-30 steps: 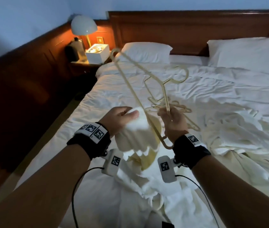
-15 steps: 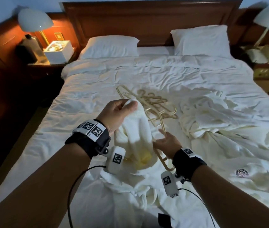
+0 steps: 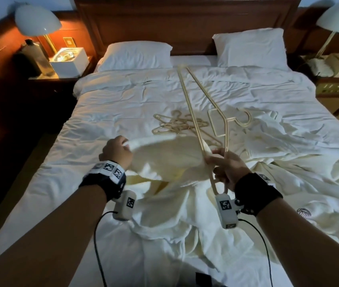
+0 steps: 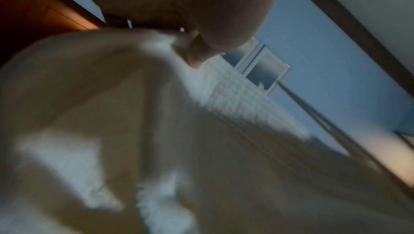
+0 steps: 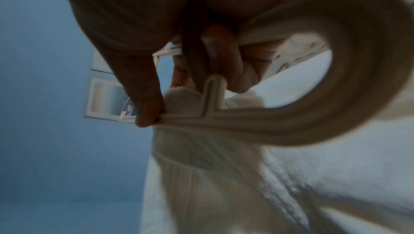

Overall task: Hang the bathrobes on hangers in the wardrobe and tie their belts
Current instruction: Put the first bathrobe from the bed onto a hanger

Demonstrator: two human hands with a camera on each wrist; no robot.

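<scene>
A white bathrobe (image 3: 164, 156) is stretched over the bed between my two hands. My left hand (image 3: 116, 151) grips its edge at the left; the left wrist view shows the thumb (image 4: 197, 55) pinching the waffle cloth (image 4: 112, 113). My right hand (image 3: 224, 164) grips one end of a beige plastic hanger (image 3: 191, 104) together with a bit of robe. The hanger slants up toward the headboard, and its hook (image 3: 245, 119) points right. In the right wrist view, fingers (image 5: 186, 78) curl round the hanger (image 5: 246, 120), whose rounded end loops beside the wrist.
A pile of beige hangers (image 3: 177, 125) lies mid-bed beyond my hands. A second white robe with a logo (image 3: 304, 213) is crumpled at the right. Two pillows (image 3: 135, 56) lean on the wooden headboard. Bedside tables with lamps (image 3: 37, 19) flank the bed.
My hands have moved apart, drawing the robe out between them. The hanger has swung up from low over the pile to slant toward the headboard.
</scene>
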